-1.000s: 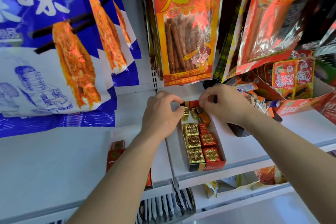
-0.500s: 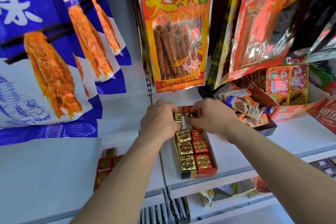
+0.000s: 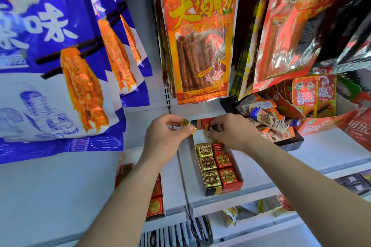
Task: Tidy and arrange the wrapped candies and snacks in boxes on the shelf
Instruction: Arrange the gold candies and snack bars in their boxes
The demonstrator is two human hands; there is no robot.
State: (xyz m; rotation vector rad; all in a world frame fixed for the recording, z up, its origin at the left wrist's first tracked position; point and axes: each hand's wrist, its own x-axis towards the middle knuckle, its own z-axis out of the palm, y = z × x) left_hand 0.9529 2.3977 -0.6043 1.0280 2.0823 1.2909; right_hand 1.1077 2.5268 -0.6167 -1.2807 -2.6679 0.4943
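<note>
At far left we see blue snack bags (image 3: 50, 66) hanging above the white shelf (image 3: 321, 152). Low beside our left forearm sits a second box (image 3: 155, 206) of red squares. Our left hand (image 3: 164, 138) curls its fingers round two gold-wrapped candies (image 3: 188, 126), held just above the far end of the candy box (image 3: 224, 189). That box lies on the shelf with its long axis running front to back, its short front wall toward us. A gold row (image 3: 208, 166) fills its left side and a red row (image 3: 225, 168) its right. Our right hand (image 3: 234, 134) pinches a small wrapped candy (image 3: 210, 127) over the box's rear. Further right, chocolate bars (image 3: 267, 120) lie heaped in a dark tray (image 3: 291, 144).
</note>
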